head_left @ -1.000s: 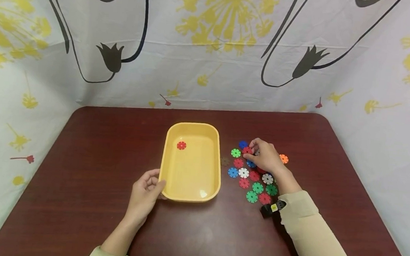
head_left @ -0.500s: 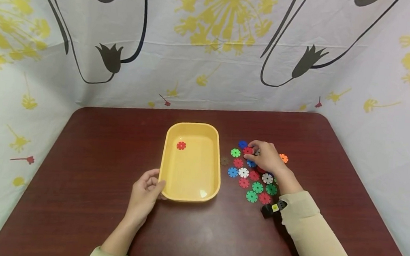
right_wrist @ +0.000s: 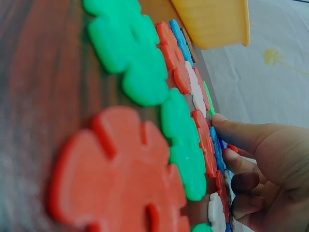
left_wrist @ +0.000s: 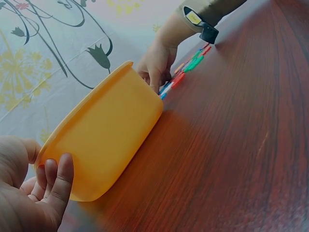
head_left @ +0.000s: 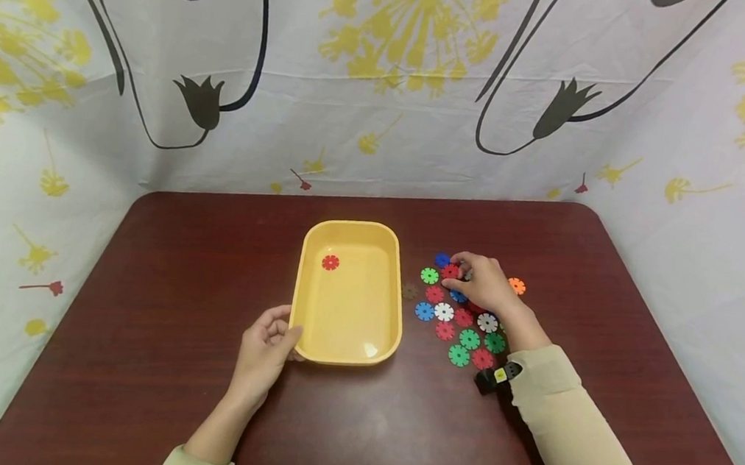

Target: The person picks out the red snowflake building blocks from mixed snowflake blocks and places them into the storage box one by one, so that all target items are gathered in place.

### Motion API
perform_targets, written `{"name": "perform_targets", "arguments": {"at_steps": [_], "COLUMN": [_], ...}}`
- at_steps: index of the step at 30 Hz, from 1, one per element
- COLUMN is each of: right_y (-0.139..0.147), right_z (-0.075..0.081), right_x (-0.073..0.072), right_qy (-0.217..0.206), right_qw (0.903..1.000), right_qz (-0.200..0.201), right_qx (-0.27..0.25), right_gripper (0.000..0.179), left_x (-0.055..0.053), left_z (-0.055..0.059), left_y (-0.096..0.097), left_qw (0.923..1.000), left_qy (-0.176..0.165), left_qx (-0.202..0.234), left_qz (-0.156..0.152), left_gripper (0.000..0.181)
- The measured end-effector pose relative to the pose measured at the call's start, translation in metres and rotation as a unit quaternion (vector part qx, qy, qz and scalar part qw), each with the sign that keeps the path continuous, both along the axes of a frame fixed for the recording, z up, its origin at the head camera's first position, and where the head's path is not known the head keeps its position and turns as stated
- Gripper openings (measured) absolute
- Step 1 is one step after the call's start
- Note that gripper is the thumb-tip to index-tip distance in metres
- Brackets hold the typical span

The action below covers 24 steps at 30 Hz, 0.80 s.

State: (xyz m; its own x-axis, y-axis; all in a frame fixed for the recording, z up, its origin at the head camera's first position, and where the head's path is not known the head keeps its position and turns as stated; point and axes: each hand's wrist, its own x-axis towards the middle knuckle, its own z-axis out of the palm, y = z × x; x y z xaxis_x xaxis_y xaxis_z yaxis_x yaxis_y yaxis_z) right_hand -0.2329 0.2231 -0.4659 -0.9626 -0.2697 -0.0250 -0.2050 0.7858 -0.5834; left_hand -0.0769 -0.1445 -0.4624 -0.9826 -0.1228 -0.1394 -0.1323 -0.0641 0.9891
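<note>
A yellow plastic tray [head_left: 347,311] stands on the table with one red notched disc [head_left: 330,262] inside. My left hand [head_left: 264,348] grips its near left corner, thumb over the rim and fingers against the outer wall, as the left wrist view shows. To the tray's right lie several flat notched building discs in green [head_left: 458,355], white [head_left: 444,312], blue [head_left: 425,311] and other colours. Among them, my right hand [head_left: 484,281] pinches another red disc [head_left: 450,271] between thumb and forefinger, low at the table. The palm and fingers partly cover some discs.
The dark red wooden table [head_left: 160,302] ends at a patterned cloth [head_left: 367,143] hung behind and at the sides. A black wrist camera [head_left: 496,377] sits by the right cuff, close to the nearest discs. An orange disc [head_left: 517,286] lies beyond the right wrist.
The right hand's fingers have drawn slightly together about the red disc; it otherwise stays in place. The left hand and tray have not moved.
</note>
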Motion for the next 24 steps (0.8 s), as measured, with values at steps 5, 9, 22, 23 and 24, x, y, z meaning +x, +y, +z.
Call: {"name": "perform_targets", "arguments": {"at_steps": [5, 9, 22, 23, 24], "right_y": [0.0000, -0.0007, -0.0078, -0.0088, -0.0095], "right_z": [0.0002, 0.0008, 0.0049, 0.0057, 0.0063], "right_x": [-0.0003, -0.0001, -0.0024, -0.0025, -0.0025], "right_qy": [0.001, 0.015, 0.083, 0.084, 0.082], "right_qw": [1.0000, 0.9999, 0.9953, 0.9950, 0.9948], "right_qz": [0.002, 0.004, 0.000, -0.002, -0.003], "right_qx": [0.004, -0.001, -0.050, -0.054, -0.059], "right_gripper": [0.044, 0.042, 0.041, 0.041, 0.041], "left_x": [0.0001, -0.0001, -0.0007, -0.0010, -0.0012], "left_z": [0.0008, 0.0011, 0.0014, 0.0013, 0.0011], "left_y": [0.0000, 0.0001, 0.0028, 0.0030, 0.0032], "left_qw": [1.0000, 1.0000, 0.9999, 1.0000, 1.0000], "left_qy": [-0.001, 0.000, -0.008, -0.007, -0.006], "left_qx": [0.002, 0.005, 0.004, 0.005, 0.005], "left_qz": [0.001, 0.002, -0.005, -0.005, -0.004], "left_gripper": [0.037, 0.037, 0.038, 0.038, 0.038]}}
